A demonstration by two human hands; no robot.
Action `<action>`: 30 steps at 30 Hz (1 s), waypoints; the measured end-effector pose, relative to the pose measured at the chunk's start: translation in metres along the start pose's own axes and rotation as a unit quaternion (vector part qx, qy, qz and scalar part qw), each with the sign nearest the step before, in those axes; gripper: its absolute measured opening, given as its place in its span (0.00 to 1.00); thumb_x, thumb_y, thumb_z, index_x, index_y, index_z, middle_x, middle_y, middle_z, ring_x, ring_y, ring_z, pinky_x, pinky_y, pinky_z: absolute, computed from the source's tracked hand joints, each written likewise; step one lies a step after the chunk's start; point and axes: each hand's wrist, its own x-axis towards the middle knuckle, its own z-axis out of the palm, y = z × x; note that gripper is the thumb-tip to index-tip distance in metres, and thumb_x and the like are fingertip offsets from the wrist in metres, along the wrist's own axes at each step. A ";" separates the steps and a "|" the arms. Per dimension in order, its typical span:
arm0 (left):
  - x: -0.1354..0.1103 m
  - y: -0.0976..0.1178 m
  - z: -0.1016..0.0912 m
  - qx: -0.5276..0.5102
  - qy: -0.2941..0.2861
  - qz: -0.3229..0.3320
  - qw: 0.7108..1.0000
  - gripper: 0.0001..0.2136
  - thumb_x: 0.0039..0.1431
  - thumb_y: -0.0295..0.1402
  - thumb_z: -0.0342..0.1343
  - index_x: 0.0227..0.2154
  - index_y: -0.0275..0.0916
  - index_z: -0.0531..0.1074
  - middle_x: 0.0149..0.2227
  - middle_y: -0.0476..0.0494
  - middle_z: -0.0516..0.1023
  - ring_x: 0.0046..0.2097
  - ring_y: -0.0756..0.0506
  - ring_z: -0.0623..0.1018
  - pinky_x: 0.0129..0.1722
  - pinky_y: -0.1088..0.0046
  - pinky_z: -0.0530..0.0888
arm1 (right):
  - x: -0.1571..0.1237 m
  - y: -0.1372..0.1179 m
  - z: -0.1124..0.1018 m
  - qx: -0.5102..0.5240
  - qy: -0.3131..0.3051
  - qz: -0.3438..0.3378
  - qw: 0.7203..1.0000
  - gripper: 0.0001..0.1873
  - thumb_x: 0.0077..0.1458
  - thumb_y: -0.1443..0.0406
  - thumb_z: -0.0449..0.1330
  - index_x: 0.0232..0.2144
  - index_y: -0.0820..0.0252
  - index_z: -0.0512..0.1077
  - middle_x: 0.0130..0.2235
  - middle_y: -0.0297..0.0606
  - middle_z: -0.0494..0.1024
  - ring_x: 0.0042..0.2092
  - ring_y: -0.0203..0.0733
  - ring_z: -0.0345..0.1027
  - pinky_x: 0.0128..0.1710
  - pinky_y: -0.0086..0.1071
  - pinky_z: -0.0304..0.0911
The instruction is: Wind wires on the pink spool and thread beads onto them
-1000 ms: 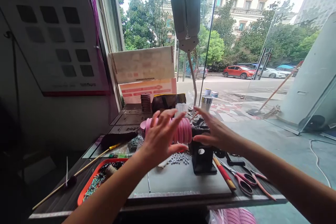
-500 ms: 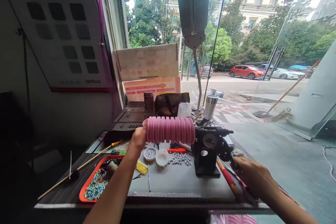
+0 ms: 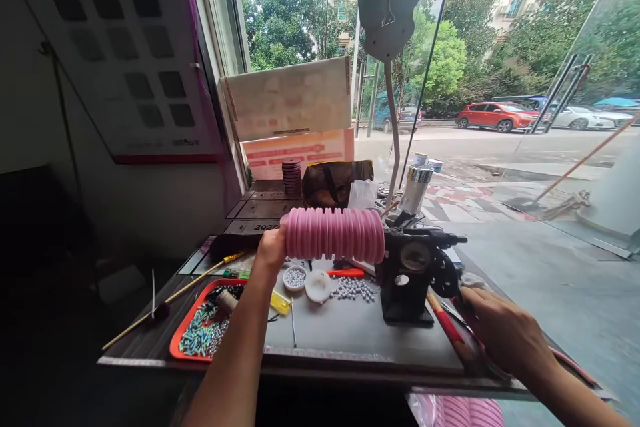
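Note:
A row of pink ribbed spools (image 3: 336,235) sits lengthwise on the shaft of a black hand-cranked winder (image 3: 404,283). My left hand (image 3: 273,248) is closed around the spools' left end, its fingertips hidden behind them. At the winder's right side my right hand (image 3: 500,323) grips the crank handle (image 3: 466,305), most of which the fingers cover. Beneath the spools are a small white dish of grey beads (image 3: 295,278), a round white lid (image 3: 318,286) and a loose scatter of grey beads (image 3: 353,289).
An orange tray (image 3: 175,347) of small tube-shaped pieces lies at the left, beside a long thin stick (image 3: 135,325). Behind the winder stand a silver can (image 3: 417,189) and a dark bag (image 3: 327,185). A red-handled tool (image 3: 447,327) lies right of the winder's base.
The camera view has shifted, so the bench appears farther right and slightly higher. Both hands keep their places, on the spools and the crank handle.

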 end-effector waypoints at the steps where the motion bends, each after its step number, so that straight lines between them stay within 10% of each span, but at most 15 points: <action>1: -0.001 -0.001 0.002 -0.023 0.000 0.006 1.000 0.26 0.41 0.58 0.51 0.10 0.40 0.54 0.11 0.56 0.50 0.17 0.55 0.52 0.17 0.76 0.49 | 0.000 -0.001 0.000 0.009 -0.011 0.008 1.000 0.19 0.59 0.59 0.40 0.21 0.57 0.63 0.23 0.37 0.72 0.25 0.43 0.69 0.20 0.31 0.54; 13: -0.003 -0.016 0.013 -0.188 -0.016 0.115 0.975 0.24 0.41 0.54 0.56 0.12 0.38 0.55 0.14 0.55 0.53 0.20 0.55 0.50 0.19 0.78 0.51 | 0.005 0.007 -0.013 0.082 -0.152 0.054 0.984 0.13 0.52 0.62 0.47 0.21 0.56 0.67 0.24 0.36 0.75 0.26 0.43 0.70 0.22 0.30 0.55; 30: 0.012 -0.028 0.019 -0.200 -0.008 0.167 0.965 0.23 0.43 0.50 0.57 0.11 0.38 0.56 0.13 0.56 0.52 0.19 0.55 0.51 0.18 0.78 0.50 | 0.062 0.021 -0.072 -0.037 -0.158 0.125 0.979 0.17 0.50 0.59 0.44 0.21 0.54 0.69 0.24 0.42 0.77 0.30 0.53 0.72 0.25 0.34 0.51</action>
